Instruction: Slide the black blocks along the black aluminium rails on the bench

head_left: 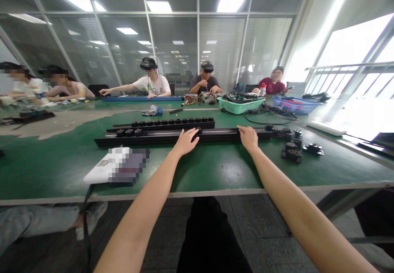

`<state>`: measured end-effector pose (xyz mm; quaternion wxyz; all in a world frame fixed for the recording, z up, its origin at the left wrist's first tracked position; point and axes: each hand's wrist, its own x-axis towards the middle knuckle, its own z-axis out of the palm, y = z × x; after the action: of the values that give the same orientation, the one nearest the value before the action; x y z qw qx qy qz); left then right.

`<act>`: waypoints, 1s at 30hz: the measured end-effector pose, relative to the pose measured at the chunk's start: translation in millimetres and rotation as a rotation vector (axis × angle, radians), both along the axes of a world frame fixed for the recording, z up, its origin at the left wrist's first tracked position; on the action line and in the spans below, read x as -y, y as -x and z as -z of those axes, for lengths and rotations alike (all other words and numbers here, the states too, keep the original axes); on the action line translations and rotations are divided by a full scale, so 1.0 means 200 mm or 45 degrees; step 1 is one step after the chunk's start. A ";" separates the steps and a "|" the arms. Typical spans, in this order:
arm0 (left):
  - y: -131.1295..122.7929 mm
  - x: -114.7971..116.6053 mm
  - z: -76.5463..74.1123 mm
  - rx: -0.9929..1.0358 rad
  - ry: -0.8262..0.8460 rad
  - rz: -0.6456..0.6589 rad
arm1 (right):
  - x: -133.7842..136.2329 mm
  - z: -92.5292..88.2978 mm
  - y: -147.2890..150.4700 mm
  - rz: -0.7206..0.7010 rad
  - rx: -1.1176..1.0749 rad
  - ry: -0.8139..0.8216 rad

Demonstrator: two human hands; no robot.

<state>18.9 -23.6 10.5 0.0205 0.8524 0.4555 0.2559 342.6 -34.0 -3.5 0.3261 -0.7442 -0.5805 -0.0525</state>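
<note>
A long black track rail (215,136) lies across the green table in front of me. My left hand (186,141) rests at its near side with fingers spread, and the fingertips reach a small black module (199,130) on the rail. Further right, my right hand (248,136) is over the same rail, its fingers bent and drawn together at the rail's top; whatever is between them is hidden. Several round-topped black modules (129,132) sit on the rail's left end. Behind it a second rail (166,126) carries a row of similar modules.
Loose black modules (292,154) lie to the right. A white and dark item (104,168) sits at the near left. Farther back are a green basket (241,107) of cables, a blue basket (297,106) and a cloth glove (152,111). Several people sit across the table.
</note>
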 end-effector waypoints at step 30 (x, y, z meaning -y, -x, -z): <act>0.00 0.01 0.00 -0.005 0.000 -0.007 | -0.01 0.01 -0.02 0.048 -0.043 -0.008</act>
<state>19.5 -24.8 11.3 0.0189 0.8516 0.4579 0.2543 346.2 -32.4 -4.8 0.3371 -0.7548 -0.5607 -0.0477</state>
